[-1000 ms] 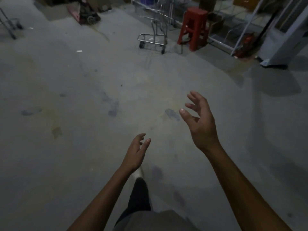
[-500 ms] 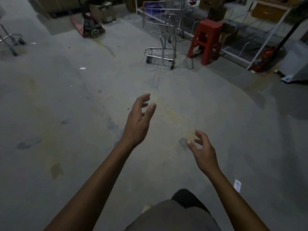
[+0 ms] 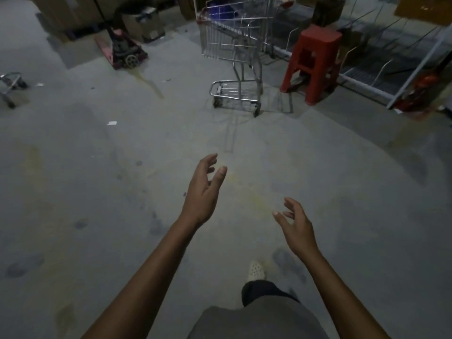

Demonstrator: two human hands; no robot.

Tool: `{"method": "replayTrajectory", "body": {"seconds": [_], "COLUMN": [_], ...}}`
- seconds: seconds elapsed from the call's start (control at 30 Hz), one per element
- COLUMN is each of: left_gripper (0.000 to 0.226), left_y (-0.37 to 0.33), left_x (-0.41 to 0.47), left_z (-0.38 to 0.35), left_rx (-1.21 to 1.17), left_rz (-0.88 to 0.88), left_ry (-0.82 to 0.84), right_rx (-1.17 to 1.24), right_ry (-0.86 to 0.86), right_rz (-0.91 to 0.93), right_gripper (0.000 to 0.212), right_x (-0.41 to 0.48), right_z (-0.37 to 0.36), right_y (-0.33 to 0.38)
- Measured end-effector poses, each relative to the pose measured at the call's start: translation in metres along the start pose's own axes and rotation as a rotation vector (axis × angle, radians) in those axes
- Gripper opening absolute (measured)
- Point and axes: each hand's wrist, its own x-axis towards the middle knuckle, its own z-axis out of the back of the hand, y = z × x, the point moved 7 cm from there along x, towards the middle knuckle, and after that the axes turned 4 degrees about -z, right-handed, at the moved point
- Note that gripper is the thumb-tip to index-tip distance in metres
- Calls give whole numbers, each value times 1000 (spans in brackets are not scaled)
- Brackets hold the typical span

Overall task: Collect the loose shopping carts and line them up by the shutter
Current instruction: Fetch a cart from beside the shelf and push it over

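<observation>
1. Shopping cart (image 3: 234, 57) sits upper middle, beside a red stool (image 3: 313, 62), untouched.
2. Left hand (image 3: 203, 192) and right hand (image 3: 297, 228): grip loose, holding nothing.
3. Looks like collecting and lining up are all left.

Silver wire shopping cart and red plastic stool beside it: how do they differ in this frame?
The silver wire shopping cart is open metal mesh; the red plastic stool is solid moulded plastic. The cart rests on small wheels, the stool on fixed legs. The cart stands left of the stool and rises higher in the frame. Both stand upright on the grey concrete floor.
</observation>
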Motion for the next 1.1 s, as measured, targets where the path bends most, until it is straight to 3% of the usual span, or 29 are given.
{"method": "replayTrajectory", "body": {"seconds": [0.17, 0.47, 0.63, 0.73, 1.1], "left_gripper": [48, 45, 46, 43, 57], "left_y": [39, 102, 135, 137, 23], "left_x": [107, 278, 416, 513, 834], "left_z": [-40, -100, -130, -134, -144], "left_rx": [41, 46, 23, 3, -78], "left_rz": [175, 298, 250, 210, -171], "left_ry": [37, 102, 120, 88, 63], "right_rx": [5, 86, 82, 47, -2], "right_ry": [20, 2, -48, -70, -88], "right_rz": [151, 366, 371, 274, 10], "right_gripper": [52, 55, 54, 56, 55], "right_x": [132, 313, 443, 527, 768], "right_z": [17, 31, 20, 15, 39], "right_y": [109, 261, 275, 266, 247]}}
